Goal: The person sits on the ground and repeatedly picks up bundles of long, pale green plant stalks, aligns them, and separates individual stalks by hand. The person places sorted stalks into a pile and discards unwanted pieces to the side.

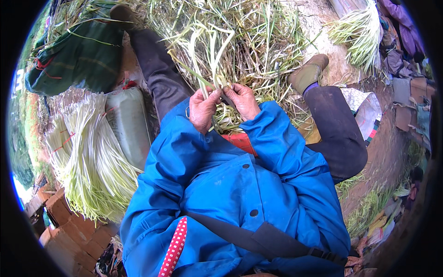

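In front of my chest, my left hand (205,109) pinches several pale, long leafy stalks (215,60), which look like blanched chives or garlic leaves. They rise away from me, some bent over at the top. My right hand (242,100) is close beside it, thumb and finger shut on a strip of the same leaf. The two thumb tips almost meet. Below the hands, partly hidden by my sleeves, lie loose leaf scraps (226,119) and a red object (242,141). A wide heap of green and dry trimmings (256,45) spreads between my legs.
On the left, tied bundles of pale stalks (93,152) lean against a stuffed whitish sack (128,121), with dark green cloth (83,59) above. Another bundle (363,34) lies at upper right. A patterned white bag (365,112) sits by my right knee. Bricks (74,232) are stacked lower left.
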